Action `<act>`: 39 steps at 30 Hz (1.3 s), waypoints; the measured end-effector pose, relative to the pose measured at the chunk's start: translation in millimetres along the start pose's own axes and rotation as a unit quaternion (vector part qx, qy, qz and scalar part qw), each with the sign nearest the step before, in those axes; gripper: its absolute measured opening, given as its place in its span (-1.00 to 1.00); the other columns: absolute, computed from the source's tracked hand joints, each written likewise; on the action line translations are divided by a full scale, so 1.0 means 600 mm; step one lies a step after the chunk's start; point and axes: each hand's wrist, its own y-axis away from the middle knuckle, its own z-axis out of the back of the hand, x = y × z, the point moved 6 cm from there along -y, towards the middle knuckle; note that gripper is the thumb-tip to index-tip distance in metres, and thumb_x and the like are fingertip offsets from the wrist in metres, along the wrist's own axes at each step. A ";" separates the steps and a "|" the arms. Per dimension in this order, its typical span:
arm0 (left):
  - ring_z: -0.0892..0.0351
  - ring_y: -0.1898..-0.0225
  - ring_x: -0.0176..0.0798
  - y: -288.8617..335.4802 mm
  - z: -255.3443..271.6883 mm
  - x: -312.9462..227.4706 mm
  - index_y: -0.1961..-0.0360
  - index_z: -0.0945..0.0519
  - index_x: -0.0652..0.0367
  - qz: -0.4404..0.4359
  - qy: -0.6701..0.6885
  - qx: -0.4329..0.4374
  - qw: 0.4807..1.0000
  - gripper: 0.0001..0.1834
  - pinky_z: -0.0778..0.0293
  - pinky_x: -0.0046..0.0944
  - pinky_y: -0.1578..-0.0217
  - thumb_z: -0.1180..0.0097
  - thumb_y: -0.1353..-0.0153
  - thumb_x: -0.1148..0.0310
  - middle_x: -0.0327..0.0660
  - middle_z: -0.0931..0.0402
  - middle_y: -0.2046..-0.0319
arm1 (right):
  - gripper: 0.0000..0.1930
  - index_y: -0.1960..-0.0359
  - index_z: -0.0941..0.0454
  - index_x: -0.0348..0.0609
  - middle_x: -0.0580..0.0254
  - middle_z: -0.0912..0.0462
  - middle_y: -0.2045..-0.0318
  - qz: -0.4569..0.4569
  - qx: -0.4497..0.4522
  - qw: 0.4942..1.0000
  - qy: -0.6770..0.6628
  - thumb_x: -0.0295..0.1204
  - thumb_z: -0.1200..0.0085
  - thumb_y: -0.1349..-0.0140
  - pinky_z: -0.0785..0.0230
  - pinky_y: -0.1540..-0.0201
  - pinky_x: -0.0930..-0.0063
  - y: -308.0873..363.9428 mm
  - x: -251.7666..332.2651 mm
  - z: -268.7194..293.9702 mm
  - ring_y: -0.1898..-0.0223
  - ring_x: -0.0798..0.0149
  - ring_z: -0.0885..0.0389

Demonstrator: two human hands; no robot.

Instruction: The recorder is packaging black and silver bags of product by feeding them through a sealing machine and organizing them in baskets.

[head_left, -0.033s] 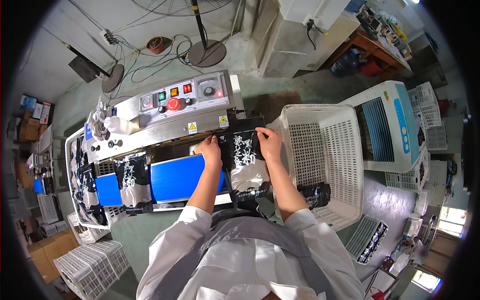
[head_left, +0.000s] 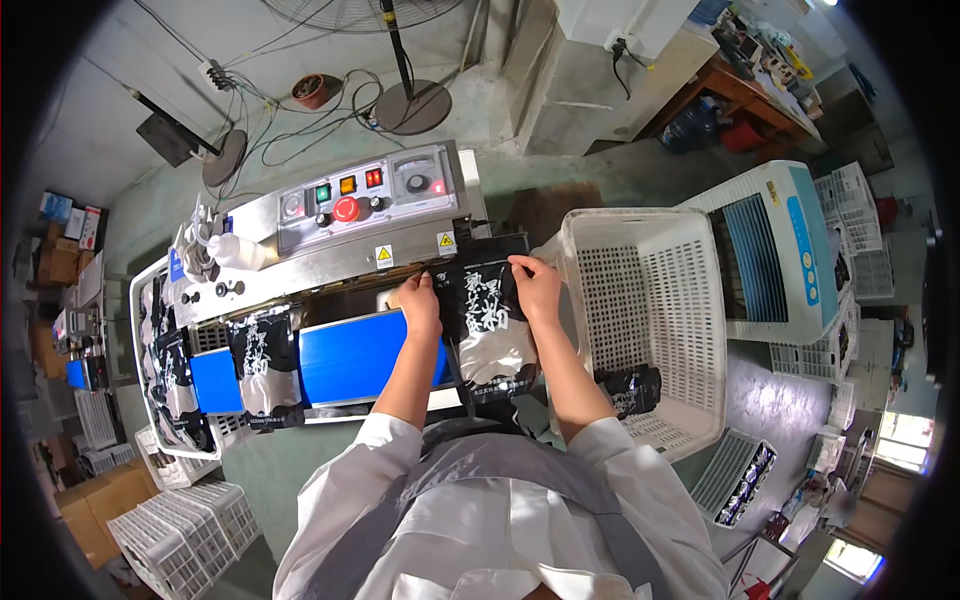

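Observation:
A black and silver pouch (head_left: 492, 340) hangs upright by its top edge at the right end of the sealing machine (head_left: 330, 235). My left hand (head_left: 419, 300) is closed on its top left corner, fingertips close to the machine's slot. At the top right corner, my right hand (head_left: 538, 290) pinches the same edge between thumb and fingers. Farther left, a second pouch (head_left: 266, 365) stands against the blue conveyor belt (head_left: 350, 358), its top edge at the machine. More pouches (head_left: 180, 385) are gathered beyond the belt's left end.
A white plastic crate (head_left: 655, 420) stands at my right with a dark pouch (head_left: 632, 390) inside. Behind it is a white and blue air cooler (head_left: 775, 255). A white bottle (head_left: 238, 251) rests on the machine near its control panel (head_left: 365, 195). Stacked crates (head_left: 185, 535) stand at lower left.
Both pouches have shifted very slightly left along the machine. My hands keep their hold on the right one and have moved a little left with it.

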 end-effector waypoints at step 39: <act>-0.62 0.42 -0.29 0.082 0.263 -0.144 0.24 -0.56 0.40 -0.279 -0.413 -0.028 0.866 -0.80 -0.56 -0.35 0.45 -0.03 -0.25 0.44 -0.08 -0.61 0.41 | -0.85 0.27 -0.58 -0.11 0.18 -0.61 0.35 -0.018 -0.237 0.971 0.005 -0.54 -0.06 -0.10 -0.38 0.19 0.25 0.116 -0.135 0.316 0.30 0.10 -0.54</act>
